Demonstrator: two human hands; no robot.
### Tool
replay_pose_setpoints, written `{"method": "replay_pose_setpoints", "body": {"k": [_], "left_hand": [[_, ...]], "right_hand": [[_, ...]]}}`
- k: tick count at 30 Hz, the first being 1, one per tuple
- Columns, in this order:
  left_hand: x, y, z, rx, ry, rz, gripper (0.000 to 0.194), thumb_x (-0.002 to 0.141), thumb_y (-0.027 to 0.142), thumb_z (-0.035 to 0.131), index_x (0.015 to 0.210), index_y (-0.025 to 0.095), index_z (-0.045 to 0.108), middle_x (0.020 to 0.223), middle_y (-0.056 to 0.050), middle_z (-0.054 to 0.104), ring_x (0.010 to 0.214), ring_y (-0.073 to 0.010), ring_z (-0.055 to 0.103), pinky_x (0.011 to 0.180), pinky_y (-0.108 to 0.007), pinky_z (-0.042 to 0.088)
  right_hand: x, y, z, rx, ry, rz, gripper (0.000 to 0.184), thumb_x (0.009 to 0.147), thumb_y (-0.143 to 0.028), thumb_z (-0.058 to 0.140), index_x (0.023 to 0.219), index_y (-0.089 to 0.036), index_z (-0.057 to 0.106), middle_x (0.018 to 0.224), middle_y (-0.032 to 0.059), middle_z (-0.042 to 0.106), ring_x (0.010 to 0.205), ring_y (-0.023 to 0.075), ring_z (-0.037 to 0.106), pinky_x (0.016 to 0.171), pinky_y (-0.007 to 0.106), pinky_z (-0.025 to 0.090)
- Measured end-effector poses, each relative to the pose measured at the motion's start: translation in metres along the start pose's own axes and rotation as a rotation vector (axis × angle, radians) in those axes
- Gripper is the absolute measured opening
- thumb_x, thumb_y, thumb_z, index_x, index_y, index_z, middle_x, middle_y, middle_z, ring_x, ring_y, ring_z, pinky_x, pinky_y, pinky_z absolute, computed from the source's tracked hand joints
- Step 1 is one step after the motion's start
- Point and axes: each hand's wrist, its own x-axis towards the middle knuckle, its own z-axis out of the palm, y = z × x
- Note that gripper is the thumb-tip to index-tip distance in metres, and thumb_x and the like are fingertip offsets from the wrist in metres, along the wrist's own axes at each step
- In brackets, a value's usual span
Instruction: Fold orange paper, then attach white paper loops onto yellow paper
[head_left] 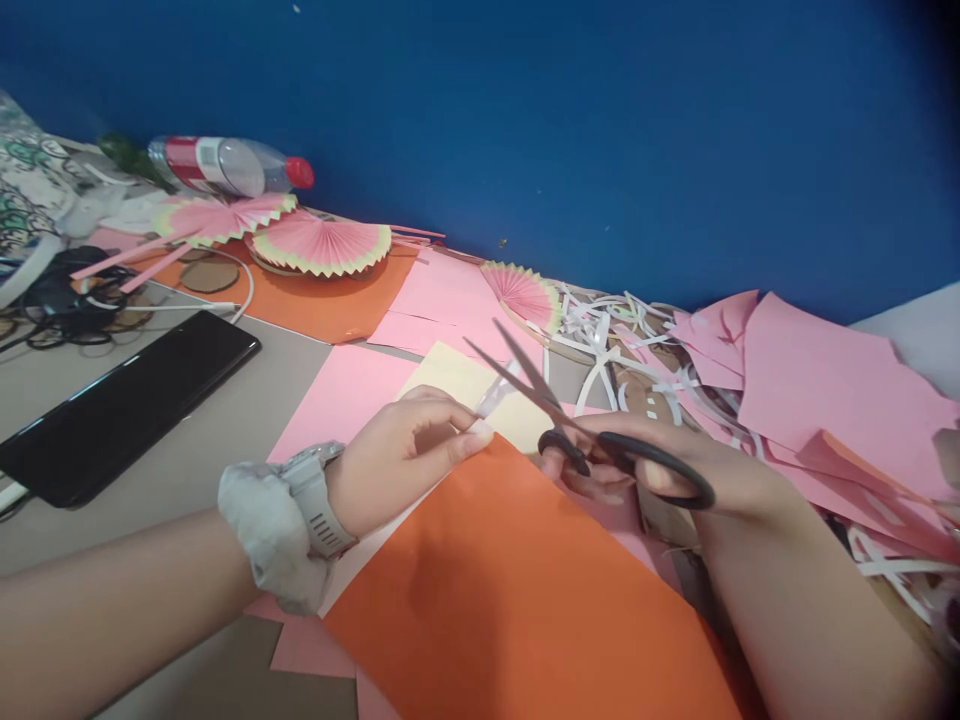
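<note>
My left hand [416, 440] is closed in a pinch at the far corner of an orange sheet of paper [517, 590]. Between thumb and finger is a thin white, partly see-through strip [497, 392] that sticks out past the corner; whether the paper is pinched too I cannot tell. In my right hand [697, 460] are scissors [559, 410] with black handles, fingers through the loops. Their blades are apart and point up and left, close to the strip. Under the orange sheet lie pink sheets [341, 395] and a pale yellow sheet [442, 365].
A black phone [131, 405] lies at left beside tangled cables [71, 295]. Pleated pink paper fans [322, 245] and a plastic bottle [232, 165] lie along the blue wall [525, 120]. Curled white strips [596, 340] and pink paper pieces [832, 370] are heaped at right.
</note>
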Motion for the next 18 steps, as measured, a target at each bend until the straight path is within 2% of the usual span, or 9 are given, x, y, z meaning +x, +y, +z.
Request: {"method": "replay_pose_setpoints", "body": {"k": [3, 7, 12, 15, 18], "left_hand": [[0.000, 0.002, 0.000, -0.011, 0.004, -0.012, 0.021, 0.087, 0.038, 0.053, 0.083, 0.020, 0.064, 0.088, -0.004, 0.061, 0.088, -0.0168, 0.056, 0.081, -0.029, 0.043], [0.001, 0.004, 0.000, -0.032, -0.012, -0.020, 0.022, 0.088, 0.037, 0.051, 0.081, 0.019, 0.062, 0.085, -0.002, 0.062, 0.081, -0.0150, 0.057, 0.074, -0.026, 0.044], [0.001, 0.005, 0.000, -0.063, -0.046, -0.011, 0.023, 0.089, 0.034, 0.049, 0.077, 0.018, 0.060, 0.075, 0.001, 0.062, 0.071, -0.0113, 0.056, 0.065, -0.022, 0.043], [0.001, 0.005, 0.001, -0.061, -0.039, 0.004, 0.021, 0.089, 0.032, 0.051, 0.078, 0.017, 0.061, 0.079, 0.000, 0.063, 0.076, -0.0122, 0.057, 0.071, -0.023, 0.045], [-0.001, 0.004, 0.003, -0.061, -0.050, 0.024, 0.020, 0.089, 0.029, 0.051, 0.080, 0.016, 0.063, 0.089, -0.004, 0.066, 0.084, -0.0142, 0.061, 0.077, -0.025, 0.048]], "right_hand": [[-0.007, 0.003, -0.003, 0.021, 0.123, -0.067, 0.047, 0.074, -0.065, 0.053, 0.093, -0.023, 0.059, 0.090, 0.0049, 0.054, 0.063, 0.0133, 0.041, 0.064, 0.029, 0.037], [-0.013, 0.002, -0.008, -0.011, 0.252, -0.078, 0.047, 0.073, -0.067, 0.053, 0.093, -0.025, 0.060, 0.089, 0.0055, 0.054, 0.071, 0.0173, 0.046, 0.068, 0.031, 0.039], [-0.011, -0.014, -0.003, -0.182, 0.103, -0.012, 0.057, 0.076, -0.065, 0.052, 0.109, -0.020, 0.061, 0.082, 0.0033, 0.055, 0.077, 0.0169, 0.051, 0.072, 0.029, 0.041], [-0.006, -0.022, 0.005, -0.291, 0.026, 0.091, 0.062, 0.073, -0.066, 0.053, 0.112, -0.018, 0.061, 0.090, 0.0052, 0.059, 0.083, 0.0193, 0.054, 0.072, 0.028, 0.043], [-0.003, -0.027, 0.012, -0.413, -0.010, 0.183, 0.061, 0.066, -0.062, 0.063, 0.109, -0.018, 0.062, 0.091, 0.0047, 0.060, 0.080, 0.0200, 0.054, 0.066, 0.027, 0.043]]}}
